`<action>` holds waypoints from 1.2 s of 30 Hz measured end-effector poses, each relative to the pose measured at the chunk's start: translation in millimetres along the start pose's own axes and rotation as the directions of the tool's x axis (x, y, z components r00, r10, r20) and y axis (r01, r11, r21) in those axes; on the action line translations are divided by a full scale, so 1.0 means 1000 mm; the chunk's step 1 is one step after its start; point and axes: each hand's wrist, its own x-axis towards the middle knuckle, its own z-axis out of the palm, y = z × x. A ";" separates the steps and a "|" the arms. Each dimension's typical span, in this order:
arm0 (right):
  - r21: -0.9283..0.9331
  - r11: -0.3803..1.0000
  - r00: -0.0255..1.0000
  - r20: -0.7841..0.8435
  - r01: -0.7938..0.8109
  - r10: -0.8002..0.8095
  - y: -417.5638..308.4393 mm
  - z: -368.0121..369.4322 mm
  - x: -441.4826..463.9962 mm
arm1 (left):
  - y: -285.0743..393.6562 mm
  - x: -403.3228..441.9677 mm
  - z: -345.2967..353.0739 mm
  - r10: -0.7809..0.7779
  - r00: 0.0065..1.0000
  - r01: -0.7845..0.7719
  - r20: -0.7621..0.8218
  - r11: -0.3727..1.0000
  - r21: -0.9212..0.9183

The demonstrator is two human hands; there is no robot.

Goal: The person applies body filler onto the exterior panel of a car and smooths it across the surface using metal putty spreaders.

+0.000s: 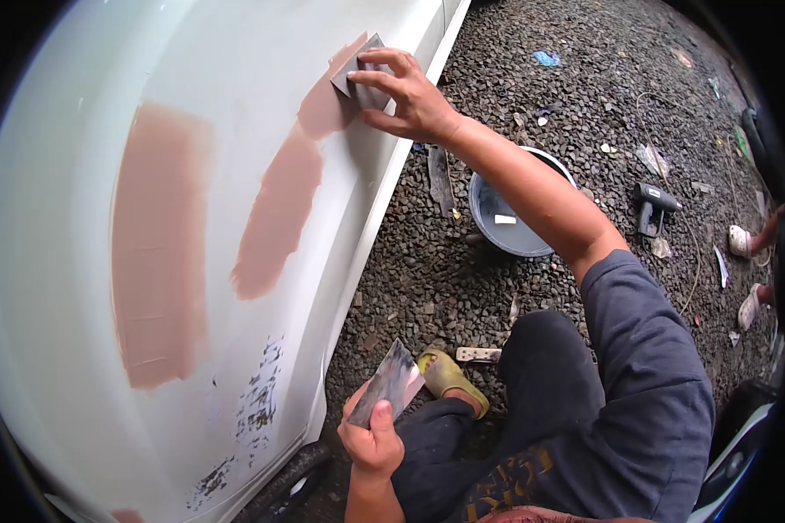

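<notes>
A white car body panel [227, 131] fills the left side, with a wide pinkish-brown patch [161, 244] and a narrower one [279, 218] on it. My right hand [410, 96] holds a thin grey spreader [358, 74] against the panel, at the upper end of the narrower patch. Lower down, my left hand [375, 440] grips a smeared grey plate [388, 379] with some pinkish paste at its right edge, thumb on top. Dark chipped marks [257, 405] show low on the panel.
On the gravel stand a dark bucket [519, 240] with a white block inside and a heat gun [657, 207]. A white-handled tool [478, 355] lies near my green clog [449, 379]. Another person's feet in light clogs [741, 241] are at the right edge.
</notes>
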 end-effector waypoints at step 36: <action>0.688 0.477 0.832 0.510 -0.547 0.219 -0.167 -0.179 -0.085 | 0.017 0.090 0.083 -0.460 0.881 0.332 0.108 0.439 -0.835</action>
